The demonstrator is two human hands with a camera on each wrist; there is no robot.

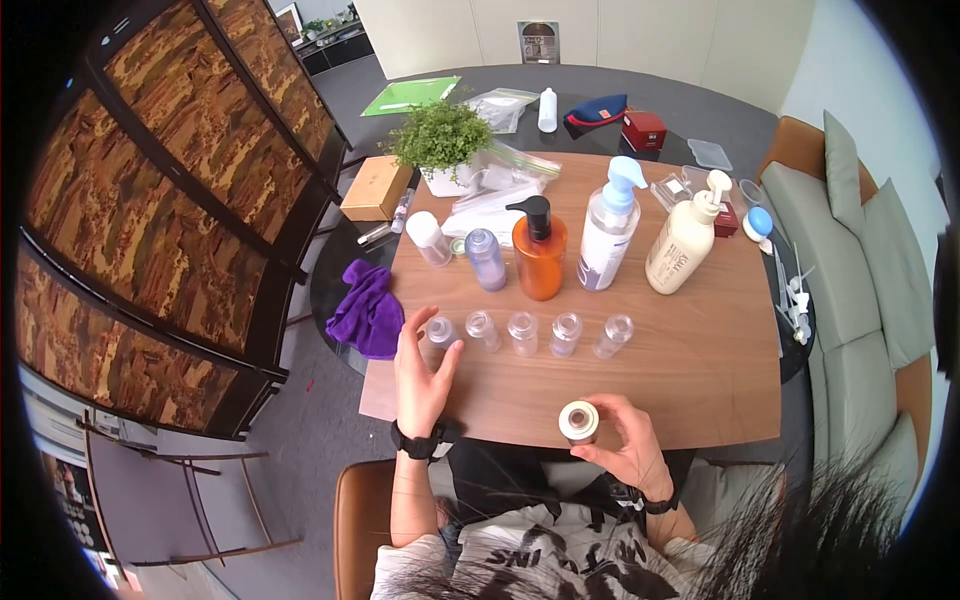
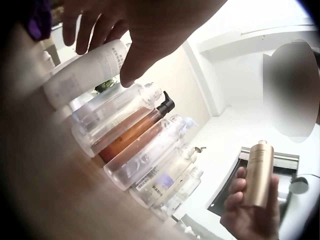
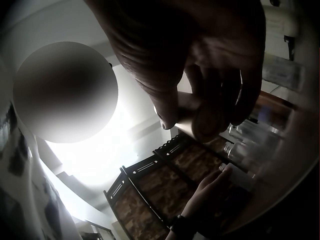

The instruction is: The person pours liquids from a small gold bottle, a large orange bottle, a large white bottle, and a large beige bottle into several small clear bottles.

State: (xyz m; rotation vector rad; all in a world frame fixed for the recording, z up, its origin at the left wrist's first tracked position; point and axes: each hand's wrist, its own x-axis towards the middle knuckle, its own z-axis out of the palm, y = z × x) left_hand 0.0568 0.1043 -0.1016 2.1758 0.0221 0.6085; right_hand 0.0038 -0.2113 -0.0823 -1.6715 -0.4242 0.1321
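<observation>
My right hand (image 1: 630,445) holds a gold bottle (image 1: 578,424) above the table's front edge, its round top facing up in the head view. The left wrist view shows the same gold bottle (image 2: 260,172) upright, fingers and thumb on its sides. My left hand (image 1: 422,378) is at the left end of a row of small clear bottles (image 1: 523,333), thumb and fingers spread apart. Between them stands the leftmost bottle, a frosted one (image 2: 82,75) with fine print. In the left wrist view the thumb tip overlaps its upper end.
Behind the row stand an orange pump bottle (image 1: 541,262), a blue-topped pump bottle (image 1: 607,235), a cream pump bottle (image 1: 682,245), a bluish bottle (image 1: 487,262) and a white-capped bottle (image 1: 428,238). A purple cloth (image 1: 366,310) lies left of the wooden table (image 1: 680,390); a potted plant (image 1: 440,140) stands behind.
</observation>
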